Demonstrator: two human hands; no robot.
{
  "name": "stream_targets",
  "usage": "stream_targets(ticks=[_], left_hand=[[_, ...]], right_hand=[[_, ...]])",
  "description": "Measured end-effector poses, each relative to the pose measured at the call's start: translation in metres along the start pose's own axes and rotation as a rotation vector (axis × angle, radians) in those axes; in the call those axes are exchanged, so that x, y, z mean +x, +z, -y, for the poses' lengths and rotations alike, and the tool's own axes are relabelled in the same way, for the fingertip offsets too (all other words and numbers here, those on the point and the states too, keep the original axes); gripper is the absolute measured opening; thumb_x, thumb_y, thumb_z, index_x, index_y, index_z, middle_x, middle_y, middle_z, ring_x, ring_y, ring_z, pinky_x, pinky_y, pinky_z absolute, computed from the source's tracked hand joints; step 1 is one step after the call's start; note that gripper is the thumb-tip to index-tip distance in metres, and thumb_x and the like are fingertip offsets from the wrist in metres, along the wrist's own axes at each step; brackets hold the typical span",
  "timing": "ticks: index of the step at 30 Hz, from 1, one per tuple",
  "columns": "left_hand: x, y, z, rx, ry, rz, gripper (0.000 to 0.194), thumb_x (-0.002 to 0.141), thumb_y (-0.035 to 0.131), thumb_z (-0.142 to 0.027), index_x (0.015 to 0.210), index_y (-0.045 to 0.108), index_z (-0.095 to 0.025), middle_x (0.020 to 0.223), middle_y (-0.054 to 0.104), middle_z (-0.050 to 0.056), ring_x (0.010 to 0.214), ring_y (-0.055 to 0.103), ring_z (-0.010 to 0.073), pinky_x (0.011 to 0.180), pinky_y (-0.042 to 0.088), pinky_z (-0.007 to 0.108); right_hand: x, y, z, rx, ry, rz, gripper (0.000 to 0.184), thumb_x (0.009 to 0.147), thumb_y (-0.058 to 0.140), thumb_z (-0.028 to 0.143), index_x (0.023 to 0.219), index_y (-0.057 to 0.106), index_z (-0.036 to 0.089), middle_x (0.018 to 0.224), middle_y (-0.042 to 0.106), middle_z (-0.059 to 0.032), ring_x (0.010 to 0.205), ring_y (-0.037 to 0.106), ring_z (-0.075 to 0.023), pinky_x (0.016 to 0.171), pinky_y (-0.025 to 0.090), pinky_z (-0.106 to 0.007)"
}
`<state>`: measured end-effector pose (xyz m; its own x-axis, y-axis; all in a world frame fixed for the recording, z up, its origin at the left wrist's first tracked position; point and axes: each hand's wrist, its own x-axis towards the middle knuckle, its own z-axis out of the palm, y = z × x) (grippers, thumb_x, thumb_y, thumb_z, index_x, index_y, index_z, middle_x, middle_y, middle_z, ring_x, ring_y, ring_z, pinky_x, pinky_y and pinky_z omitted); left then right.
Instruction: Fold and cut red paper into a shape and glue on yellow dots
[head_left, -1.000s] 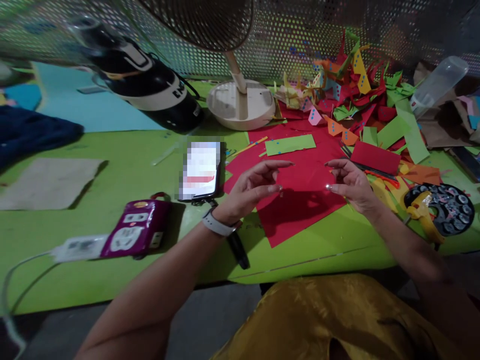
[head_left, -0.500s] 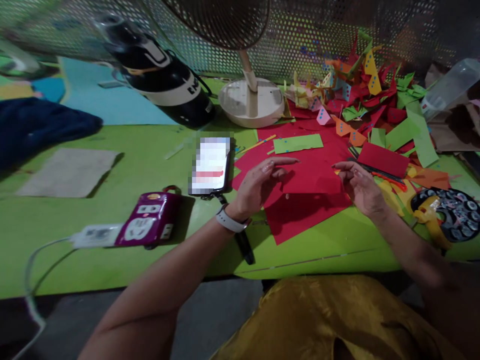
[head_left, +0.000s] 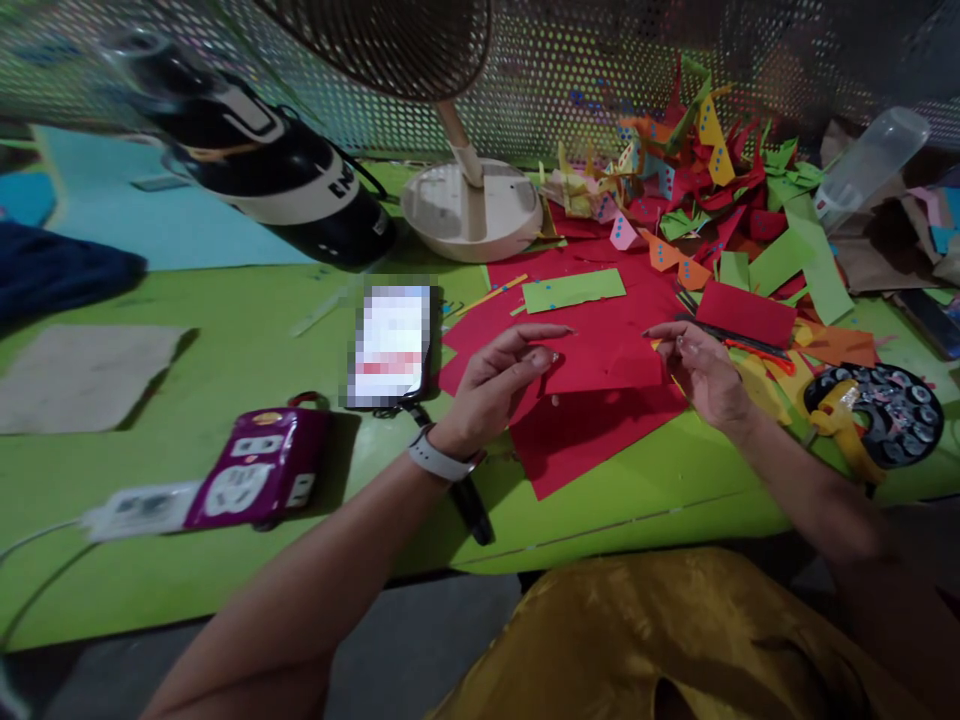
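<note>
Red sheet (head_left: 607, 362) — plain, with no dots visible — spans the left hand (head_left: 484, 395) and right hand (head_left: 712, 385) above larger red paper (head_left: 574, 455), fingers of both pinching its ends. Cut, dotted pieces (head_left: 667, 180) lie heaped beyond; this one looks barely begun.

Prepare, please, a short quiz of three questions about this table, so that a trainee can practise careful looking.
1. Which is nearer to the smartphone: the left hand or the right hand?
2. True or false: the green paper strip lies on red paper.
3. What stands between the black bottle and the heap of paper cutouts?
A) a table fan
B) a desk lamp
C) a potted plant

Key: 1. The left hand. 2. True. 3. A.
</note>
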<state>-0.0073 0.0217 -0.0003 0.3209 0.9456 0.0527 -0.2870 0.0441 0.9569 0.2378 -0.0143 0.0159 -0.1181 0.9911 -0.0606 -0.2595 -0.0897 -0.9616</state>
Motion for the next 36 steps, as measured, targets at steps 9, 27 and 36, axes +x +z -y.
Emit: stream_targets(ticks=[9, 27, 36], left_hand=[[0.003, 0.001, 0.003, 0.036, 0.038, -0.092, 0.024, 0.075, 0.076, -0.031, 0.098, 0.077, -0.025, 0.098, 0.075, 0.004, 0.077, 0.067, 0.0134, 0.078, 0.057, 0.026], [0.008, -0.013, 0.016, 0.853, 0.463, -0.084, 0.03, 0.09, 0.06, -0.031, 0.119, 0.066, -0.021, 0.099, 0.073, 0.009, 0.094, 0.069, 0.0224, 0.088, 0.053, 0.038], [0.012, -0.013, 0.022, 1.066, 0.553, 0.054, 0.031, 0.088, 0.057, -0.031, 0.115, 0.07, -0.023, 0.093, 0.074, 0.004, 0.096, 0.068, 0.0255, 0.099, 0.049, 0.045]], right_hand=[[-0.003, -0.004, -0.007, -0.175, -0.038, 0.043, 0.033, 0.076, 0.078, 0.035, 0.107, 0.068, 0.027, 0.092, 0.063, 0.0007, 0.091, 0.059, -0.0118, 0.08, 0.05, -0.023], [-0.009, 0.005, 0.017, -0.379, -0.617, -0.343, 0.021, 0.088, 0.067, 0.029, 0.108, 0.064, 0.029, 0.101, 0.07, -0.0026, 0.097, 0.066, -0.0182, 0.092, 0.055, -0.04], [-0.041, 0.017, 0.058, -0.38, -0.664, -0.299, 0.011, 0.09, 0.066, 0.028, 0.099, 0.07, 0.031, 0.09, 0.072, -0.0006, 0.081, 0.071, -0.0185, 0.077, 0.061, -0.039]])
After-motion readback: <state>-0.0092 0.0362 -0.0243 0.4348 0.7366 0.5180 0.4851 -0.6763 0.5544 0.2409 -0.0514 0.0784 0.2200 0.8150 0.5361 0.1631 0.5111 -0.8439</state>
